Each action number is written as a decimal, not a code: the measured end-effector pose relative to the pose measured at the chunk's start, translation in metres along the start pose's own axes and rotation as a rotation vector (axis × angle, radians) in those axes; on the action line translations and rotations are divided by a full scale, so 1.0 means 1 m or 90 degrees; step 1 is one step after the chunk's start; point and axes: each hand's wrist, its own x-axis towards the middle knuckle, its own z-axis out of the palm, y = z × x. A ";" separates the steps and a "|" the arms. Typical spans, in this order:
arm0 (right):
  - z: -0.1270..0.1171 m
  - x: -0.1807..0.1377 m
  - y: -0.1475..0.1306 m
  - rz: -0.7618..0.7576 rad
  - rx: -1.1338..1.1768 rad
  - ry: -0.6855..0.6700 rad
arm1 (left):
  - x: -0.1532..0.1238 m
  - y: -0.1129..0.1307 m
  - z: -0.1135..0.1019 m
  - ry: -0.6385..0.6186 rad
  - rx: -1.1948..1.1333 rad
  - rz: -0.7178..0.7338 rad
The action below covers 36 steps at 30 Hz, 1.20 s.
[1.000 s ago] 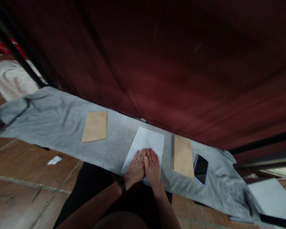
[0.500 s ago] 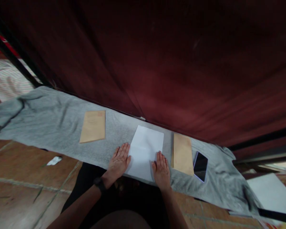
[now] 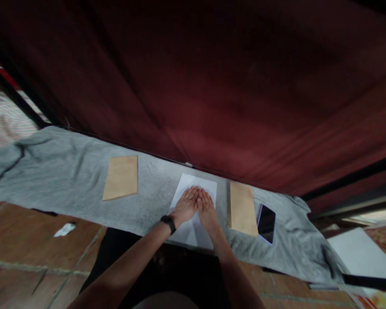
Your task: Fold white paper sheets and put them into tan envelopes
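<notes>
A white sheet of paper [image 3: 184, 234] lies on a grey cloth [image 3: 67, 180] spread over the floor. My left hand [image 3: 186, 205], with a black watch at the wrist, and my right hand [image 3: 207, 209] lie flat side by side on the far half of the sheet, fingers stretched out and touching each other. A brown envelope [image 3: 120, 177] rests on the cloth to the left. A second brown envelope [image 3: 242, 208] lies just right of the paper, with a dark phone [image 3: 266, 217] beside it.
A dark red curtain [image 3: 228, 94] hangs right behind the cloth. Reddish floor tiles [image 3: 25, 253] lie in front, with a small white scrap [image 3: 64, 229] on them. A white sheet [image 3: 360, 253] lies at the far right, striped fabric [image 3: 6, 124] at the far left.
Half a second ago my hands were apart at the near corners of the paper. Now they have come together on its far half, pressed flat.
</notes>
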 end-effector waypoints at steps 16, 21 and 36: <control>0.007 -0.010 0.057 0.039 -0.095 0.145 | -0.023 -0.088 -0.012 0.049 0.059 -0.149; -0.019 -0.088 0.059 -0.078 0.026 0.050 | -0.093 -0.087 -0.032 -0.033 -0.066 0.034; -0.075 -0.131 0.030 -0.118 0.040 -0.167 | -0.137 -0.059 -0.057 -0.101 -0.106 0.136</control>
